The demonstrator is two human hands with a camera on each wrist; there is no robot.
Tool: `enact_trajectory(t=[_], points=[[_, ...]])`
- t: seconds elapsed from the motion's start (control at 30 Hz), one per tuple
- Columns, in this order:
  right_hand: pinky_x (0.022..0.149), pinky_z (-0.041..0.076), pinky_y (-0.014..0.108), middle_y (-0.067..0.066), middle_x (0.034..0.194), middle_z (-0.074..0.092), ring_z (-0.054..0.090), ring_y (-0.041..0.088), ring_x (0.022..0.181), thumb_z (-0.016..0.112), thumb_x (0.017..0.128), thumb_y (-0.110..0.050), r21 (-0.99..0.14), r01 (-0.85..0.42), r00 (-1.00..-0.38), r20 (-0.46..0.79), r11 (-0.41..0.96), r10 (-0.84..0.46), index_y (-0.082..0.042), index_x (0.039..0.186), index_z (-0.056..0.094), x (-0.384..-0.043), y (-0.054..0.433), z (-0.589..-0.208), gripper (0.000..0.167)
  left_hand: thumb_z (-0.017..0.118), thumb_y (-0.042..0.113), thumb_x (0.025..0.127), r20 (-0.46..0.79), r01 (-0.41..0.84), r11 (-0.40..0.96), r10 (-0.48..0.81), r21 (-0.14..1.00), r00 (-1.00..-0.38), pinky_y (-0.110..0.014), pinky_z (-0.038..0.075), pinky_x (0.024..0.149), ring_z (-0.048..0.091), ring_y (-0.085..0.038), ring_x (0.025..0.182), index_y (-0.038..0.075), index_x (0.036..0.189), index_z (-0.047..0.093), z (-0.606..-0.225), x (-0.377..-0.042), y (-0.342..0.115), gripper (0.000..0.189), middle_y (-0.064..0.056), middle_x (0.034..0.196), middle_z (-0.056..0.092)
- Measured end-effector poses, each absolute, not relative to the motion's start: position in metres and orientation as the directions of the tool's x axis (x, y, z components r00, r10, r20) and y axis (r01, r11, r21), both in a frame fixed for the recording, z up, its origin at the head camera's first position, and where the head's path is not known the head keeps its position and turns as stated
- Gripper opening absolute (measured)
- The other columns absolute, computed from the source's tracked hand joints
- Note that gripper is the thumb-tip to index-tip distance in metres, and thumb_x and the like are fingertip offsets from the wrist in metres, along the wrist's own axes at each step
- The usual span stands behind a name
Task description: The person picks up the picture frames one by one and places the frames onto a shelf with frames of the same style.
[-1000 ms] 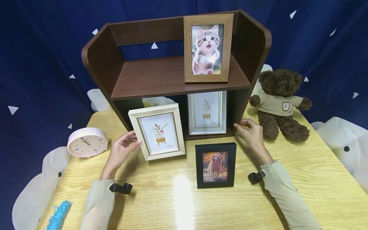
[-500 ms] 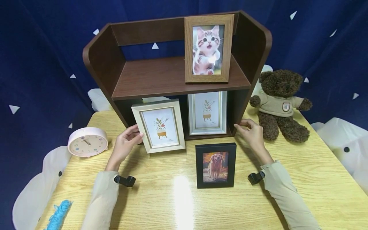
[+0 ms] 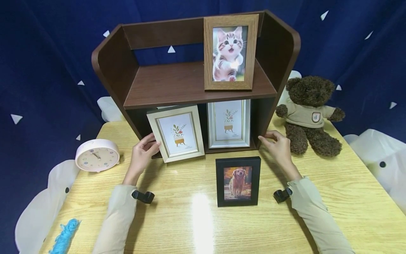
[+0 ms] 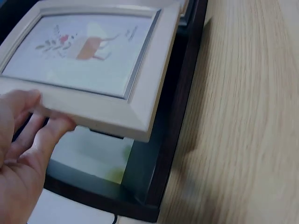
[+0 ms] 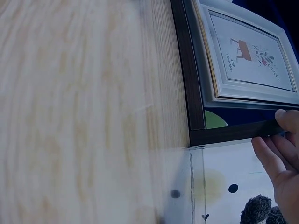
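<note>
My left hand point(image 3: 142, 155) pinches the left edge of a cream picture frame point(image 3: 200, 135) with a potted-plant print. Tilted, that frame overlaps the lower left opening of a dark brown shelf point(image 3: 171, 100). In the left wrist view, thumb and fingers grip the cream frame's side, its lower corner over the shelf's bottom board. My right hand point(image 3: 278, 146) pinches the lower front edge of the shelf's right side panel, as the right wrist view also shows. A silver-white picture frame point(image 3: 229, 145) with a similar print stands upright inside the lower right.
A wooden frame with a kitten photo point(image 3: 229, 85) stands on the upper shelf. The black frame with a dog photo point(image 3: 238, 203) is on the table before the shelf. A pink clock point(image 3: 97, 155) and blue yarn point(image 3: 65, 236) lie left; a brown teddy bear point(image 3: 311, 116) sits right.
My left hand has carried the cream frame up and slightly right, from in front of the shelf toward its lower left opening. The right hand has stayed on the side panel.
</note>
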State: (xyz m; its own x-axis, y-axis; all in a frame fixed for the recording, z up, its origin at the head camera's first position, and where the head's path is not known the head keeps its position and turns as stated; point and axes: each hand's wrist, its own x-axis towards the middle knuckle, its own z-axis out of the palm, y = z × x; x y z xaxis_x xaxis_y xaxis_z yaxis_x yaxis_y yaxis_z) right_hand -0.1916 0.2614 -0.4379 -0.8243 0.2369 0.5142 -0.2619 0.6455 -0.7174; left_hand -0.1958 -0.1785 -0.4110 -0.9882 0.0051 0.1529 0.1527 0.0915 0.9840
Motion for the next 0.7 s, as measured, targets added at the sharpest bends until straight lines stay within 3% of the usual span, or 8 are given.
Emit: enact_trajectory(t=[0.07,0.13,0.27,0.4,0.43,0.53,0.63,0.7], points=[[0.071,0.052,0.020,0.020,0.085,0.071,0.053,-0.017,0.073,0.078,0.077,-0.007,-0.721,-0.269,-0.824,0.516,0.638,0.236,0.005,0.087,0.069,-0.192,0.262,-0.438,0.018,0.057,-0.002,0.092,0.154,0.151,0.100,-0.018,0.983,-0.988,-0.015,0.054,0.078,0.059,0.004,0.090,-0.008,0.135,0.045,-0.411,-0.198,-0.175,0.045,-0.004,0.110,0.057],[0.072,0.053,0.021,0.020,0.085,0.071,0.052,-0.018,0.073,0.078,0.077,-0.006,-0.723,-0.272,-0.823,0.517,0.635,0.236,0.005,0.087,0.069,-0.192,0.262,-0.439,0.018,0.056,-0.001,0.093,0.161,0.156,0.116,-0.035,0.981,-0.986,-0.014,0.053,0.078,0.058,0.005,0.089,-0.007,0.135,0.045,-0.411,-0.199,-0.171,0.044,-0.012,0.114,0.056],[0.076,0.052,0.041,0.021,0.085,0.071,0.067,0.010,0.077,0.078,0.077,-0.005,-0.718,-0.274,-0.820,0.522,0.640,0.236,0.006,0.087,0.068,-0.192,0.261,-0.439,0.018,0.055,-0.001,0.094,0.184,0.172,0.157,-0.065,0.973,-0.981,-0.011,0.052,0.076,0.057,0.006,0.087,-0.008,0.135,0.045,-0.412,-0.202,-0.162,0.043,-0.024,0.119,0.054],[0.076,0.051,0.047,0.022,0.086,0.070,0.068,0.035,0.081,0.077,0.078,-0.004,-0.721,-0.279,-0.824,0.519,0.634,0.228,0.007,0.088,0.067,-0.192,0.262,-0.439,0.018,0.053,-0.001,0.094,0.202,0.183,0.183,-0.095,0.966,-0.975,-0.009,0.050,0.074,0.056,0.006,0.084,-0.009,0.133,0.046,-0.413,-0.206,-0.155,0.040,-0.027,0.117,0.054],[0.076,0.051,0.045,0.022,0.086,0.070,0.068,0.037,0.081,0.077,0.078,-0.005,-0.722,-0.278,-0.825,0.517,0.633,0.227,0.007,0.089,0.067,-0.192,0.262,-0.439,0.019,0.053,-0.002,0.094,0.206,0.187,0.179,-0.100,0.966,-0.973,-0.008,0.050,0.074,0.056,0.006,0.083,-0.010,0.133,0.047,-0.413,-0.207,-0.154,0.040,-0.027,0.117,0.054],[0.071,0.054,0.025,0.023,0.087,0.070,0.069,0.037,0.080,0.077,0.078,-0.006,-0.725,-0.275,-0.829,0.511,0.632,0.226,0.007,0.089,0.068,-0.192,0.262,-0.439,0.019,0.052,-0.002,0.095,0.214,0.192,0.182,-0.104,0.964,-0.971,-0.007,0.049,0.073,0.055,0.005,0.083,-0.009,0.132,0.047,-0.413,-0.210,-0.152,0.038,-0.027,0.116,0.054],[0.064,0.045,0.003,0.023,0.087,0.070,0.069,0.039,0.078,0.077,0.078,-0.006,-0.729,-0.275,-0.832,0.507,0.627,0.225,0.007,0.090,0.068,-0.192,0.262,-0.439,0.020,0.052,0.000,0.096,0.213,0.191,0.198,-0.095,0.961,-0.972,-0.008,0.049,0.075,0.055,0.004,0.085,-0.008,0.133,0.046,-0.411,-0.213,-0.152,0.039,-0.027,0.118,0.054],[0.064,0.040,-0.002,0.024,0.087,0.070,0.068,0.040,0.078,0.077,0.078,-0.006,-0.730,-0.278,-0.832,0.508,0.624,0.224,0.007,0.089,0.067,-0.192,0.262,-0.439,0.020,0.051,0.002,0.096,0.207,0.184,0.221,-0.084,0.958,-0.975,-0.009,0.049,0.077,0.054,0.005,0.086,-0.008,0.135,0.045,-0.410,-0.215,-0.152,0.040,-0.026,0.120,0.054]])
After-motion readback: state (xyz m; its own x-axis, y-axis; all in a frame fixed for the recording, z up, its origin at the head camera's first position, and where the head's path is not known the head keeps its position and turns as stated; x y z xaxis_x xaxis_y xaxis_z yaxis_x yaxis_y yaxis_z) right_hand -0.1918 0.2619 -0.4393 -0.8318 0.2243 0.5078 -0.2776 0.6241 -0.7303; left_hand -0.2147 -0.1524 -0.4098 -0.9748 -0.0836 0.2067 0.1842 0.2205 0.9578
